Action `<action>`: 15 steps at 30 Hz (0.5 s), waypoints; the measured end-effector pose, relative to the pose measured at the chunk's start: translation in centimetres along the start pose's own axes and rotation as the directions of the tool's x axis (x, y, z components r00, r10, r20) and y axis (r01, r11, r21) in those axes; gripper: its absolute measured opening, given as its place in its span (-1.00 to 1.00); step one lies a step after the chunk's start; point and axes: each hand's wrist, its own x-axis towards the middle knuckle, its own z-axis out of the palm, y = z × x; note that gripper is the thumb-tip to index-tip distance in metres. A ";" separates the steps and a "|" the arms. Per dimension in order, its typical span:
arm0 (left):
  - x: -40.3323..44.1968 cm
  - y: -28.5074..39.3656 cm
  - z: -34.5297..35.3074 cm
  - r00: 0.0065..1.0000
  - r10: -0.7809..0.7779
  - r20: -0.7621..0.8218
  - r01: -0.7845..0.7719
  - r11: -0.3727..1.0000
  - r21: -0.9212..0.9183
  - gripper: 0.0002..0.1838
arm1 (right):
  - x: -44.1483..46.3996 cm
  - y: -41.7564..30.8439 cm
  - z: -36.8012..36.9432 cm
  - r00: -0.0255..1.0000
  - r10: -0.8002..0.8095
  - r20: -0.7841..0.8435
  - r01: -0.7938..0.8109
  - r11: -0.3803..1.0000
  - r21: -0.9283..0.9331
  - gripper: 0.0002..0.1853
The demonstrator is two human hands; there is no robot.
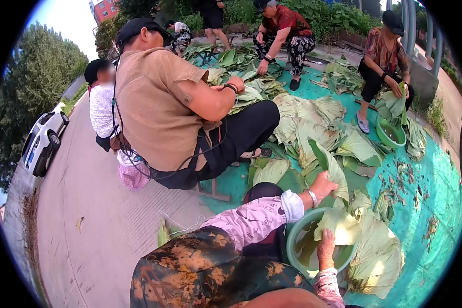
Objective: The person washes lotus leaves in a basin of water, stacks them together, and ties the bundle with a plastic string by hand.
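One white car (45, 141) stood at the far left, beyond the paving. Next came a seated co-worker in a brown T-shirt (161, 102), bent forward, forearm stretched over a spread of leaves, black bands at the wrist.

Lower down, the wearer's left arm, in a pink printed sleeve (246, 218) with a pale cuff, reached out to the right and slightly upward, passing in front of the green plastic basin (291, 241) half full of murky liquid. Its wrist (a pale bracelet or watch sat there) angled upward, and the left hand (323, 187) had its fingers curled around the lower part of a tall green leaf (327, 164), which tilted up and to the left, just above the basin.

The right hand (326, 249) rose from the bottom edge, forearm nearly vertical in view, wrist over the basin. Its fingers were bunched together, gripping the near edge of a pale sunlit leaf (341, 226) that overhung the basin's opening; whether the two leaves joined, I could not tell.

Wilted leaves (377, 251) lay against the basin's right side, on green sheeting (439, 231) strewn with dark scraps (403, 177).
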 end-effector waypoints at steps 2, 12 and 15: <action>-0.2 0.2 0.1 1.000 -0.016 -0.001 0.016 1.000 -0.017 -0.63 | -2.4 1.4 2.2 0.995 0.016 0.098 -0.011 0.999 -0.045 -0.53; -1.4 1.0 0.9 0.996 -0.059 0.066 0.056 0.997 0.050 -0.65 | -6.3 4.5 5.5 0.938 0.215 0.273 -0.166 0.967 -0.191 -0.42; -1.3 0.6 0.8 0.995 -0.071 0.074 0.066 0.996 0.060 -0.65 | -6.8 4.9 6.5 0.932 0.225 0.284 -0.165 0.962 -0.219 -0.40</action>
